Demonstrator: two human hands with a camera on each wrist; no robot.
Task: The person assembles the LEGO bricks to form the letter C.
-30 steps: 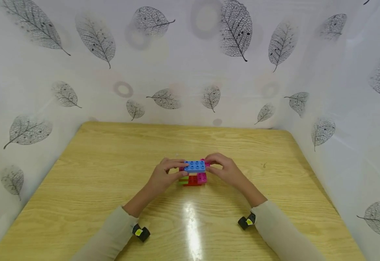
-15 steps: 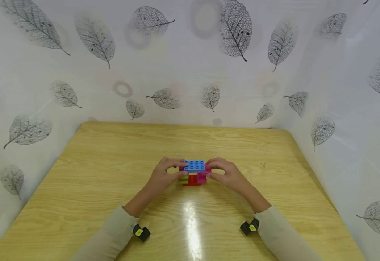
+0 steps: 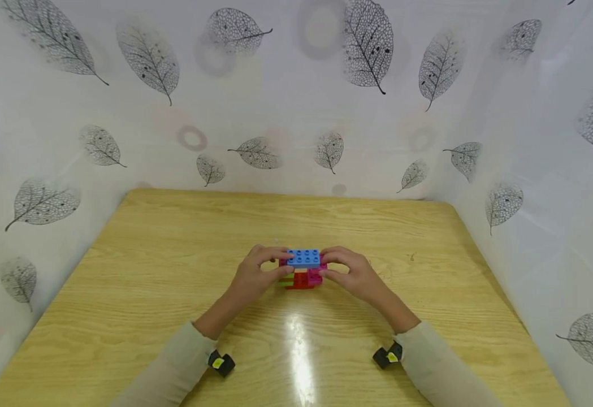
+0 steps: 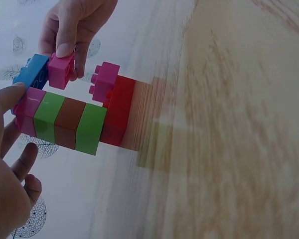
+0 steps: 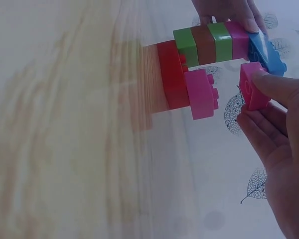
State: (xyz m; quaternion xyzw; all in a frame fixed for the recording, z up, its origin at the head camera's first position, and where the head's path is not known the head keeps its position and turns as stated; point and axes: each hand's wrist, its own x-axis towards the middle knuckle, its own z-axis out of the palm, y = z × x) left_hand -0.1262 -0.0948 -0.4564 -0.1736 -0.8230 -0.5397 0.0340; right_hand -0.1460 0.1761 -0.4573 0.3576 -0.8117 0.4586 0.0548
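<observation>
A toy building-brick structure stands mid-table on a red brick (image 5: 172, 74). At its left end rises a column: a green brick (image 4: 91, 129), a brown brick (image 4: 70, 122), another green one and a magenta brick (image 4: 29, 110). Across the top a blue brick (image 3: 303, 258) juts out to the right. My left hand (image 3: 256, 276) grips the column's top at the blue brick's left end, thumb in front. My right hand (image 3: 354, 274) pinches a pink brick (image 5: 253, 85) at the blue brick's right end, low against its underside. Below, a second pink brick (image 5: 200, 93) sits on the red one, a gap between.
The structure stands on a wood-grain table (image 3: 174, 237) with a glare streak in front of it. A white leaf-print curtain (image 3: 286, 113) closes off the back and sides. Small black wrist cameras (image 3: 221, 363) hang at both sleeves.
My right hand has brought the pink brick down from behind the blue brick's right end and then slightly left, closer in. The left hand and the structure hold nearly still.
</observation>
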